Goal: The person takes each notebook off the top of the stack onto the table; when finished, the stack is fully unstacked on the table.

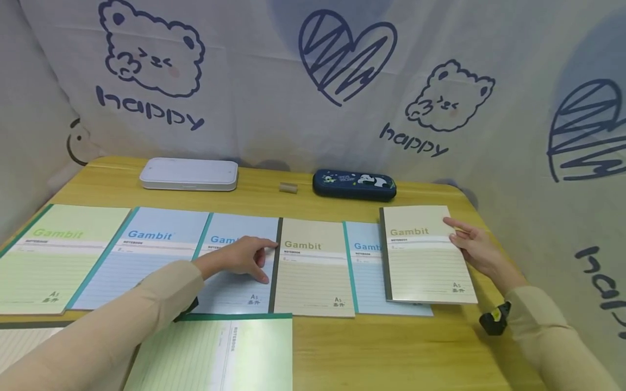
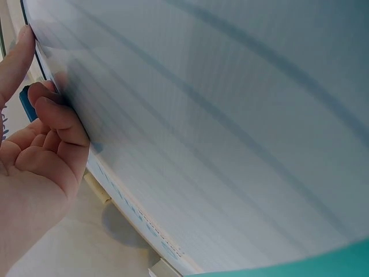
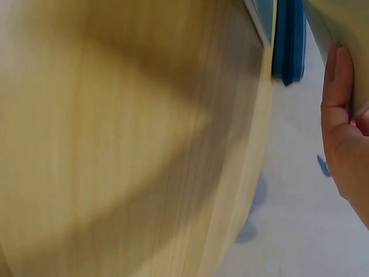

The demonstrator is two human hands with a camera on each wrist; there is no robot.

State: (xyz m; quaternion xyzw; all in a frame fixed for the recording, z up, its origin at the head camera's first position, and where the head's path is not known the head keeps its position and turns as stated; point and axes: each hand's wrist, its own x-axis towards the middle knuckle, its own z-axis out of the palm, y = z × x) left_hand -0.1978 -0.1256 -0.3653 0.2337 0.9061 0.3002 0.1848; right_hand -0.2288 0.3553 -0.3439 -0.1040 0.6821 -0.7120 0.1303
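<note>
At its right edge my right hand [image 1: 476, 250] pinches a beige notebook [image 1: 427, 266] with a dark grey spine, which overlaps a blue notebook [image 1: 364, 282] in the row. In the right wrist view the fingers [image 3: 339, 81] lie along the underside of that beige cover. My left hand [image 1: 242, 258] reaches over another blue notebook [image 1: 225, 293]. Its index fingertip is at the dark spine of a second beige notebook [image 1: 313, 279], and the thumb points down near the same spine. The left wrist view shows the other fingers [image 2: 63, 124] bent at the cover.
Further left in the row lie a green notebook [image 1: 63, 266] and a blue one [image 1: 132, 266]. Nearer me are a turned green notebook [image 1: 259, 353] and a partly hidden beige one [image 1: 29, 345]. At the back stand a white case [image 1: 188, 174], a small tan block [image 1: 288, 188] and a panda case [image 1: 354, 185].
</note>
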